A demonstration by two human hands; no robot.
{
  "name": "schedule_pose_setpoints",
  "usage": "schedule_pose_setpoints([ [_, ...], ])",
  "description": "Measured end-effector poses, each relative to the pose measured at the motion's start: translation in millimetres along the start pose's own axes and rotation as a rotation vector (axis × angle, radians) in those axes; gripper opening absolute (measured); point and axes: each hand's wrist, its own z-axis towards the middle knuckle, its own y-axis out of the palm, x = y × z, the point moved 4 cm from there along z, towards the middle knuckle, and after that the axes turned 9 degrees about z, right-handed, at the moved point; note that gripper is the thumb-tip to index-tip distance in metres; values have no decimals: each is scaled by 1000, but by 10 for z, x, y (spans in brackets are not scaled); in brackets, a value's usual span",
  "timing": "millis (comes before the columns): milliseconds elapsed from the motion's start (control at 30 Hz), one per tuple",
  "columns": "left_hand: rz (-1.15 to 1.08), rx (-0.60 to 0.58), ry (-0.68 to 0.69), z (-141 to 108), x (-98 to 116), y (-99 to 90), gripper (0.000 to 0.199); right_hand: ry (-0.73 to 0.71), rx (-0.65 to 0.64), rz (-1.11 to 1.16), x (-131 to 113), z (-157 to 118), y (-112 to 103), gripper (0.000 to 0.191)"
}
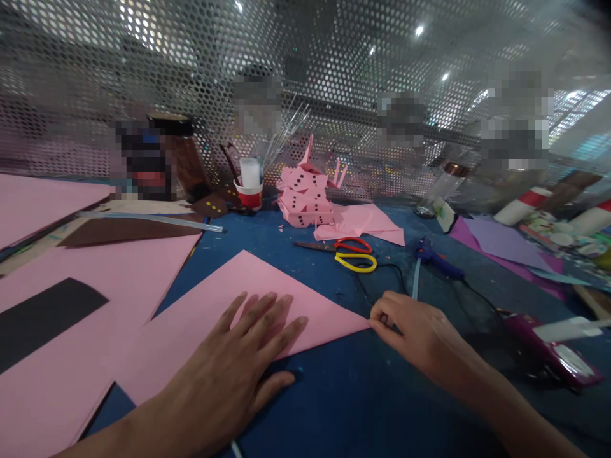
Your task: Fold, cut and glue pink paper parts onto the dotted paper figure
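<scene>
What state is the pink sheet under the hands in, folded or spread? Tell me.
Folded. The pink sheet forms a triangle; the left hand presses it flat while the right hand pinches its pointed corner on the blue table.

No readable text anywhere I can see. The jar (179,156) at the back has its label pixelated out. The pink paper models (305,194) carry only small black squares, no letters or numbers. The brown card (210,205) shows yellow dots, nothing more. The red-and-white paper cup (249,194) has no legible print.
</scene>
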Motion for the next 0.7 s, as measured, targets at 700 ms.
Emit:
schedule_pose_setpoints([
  [700,29,12,19,2,2,1,61,-30,36,-37,-5,0,29,17],
])
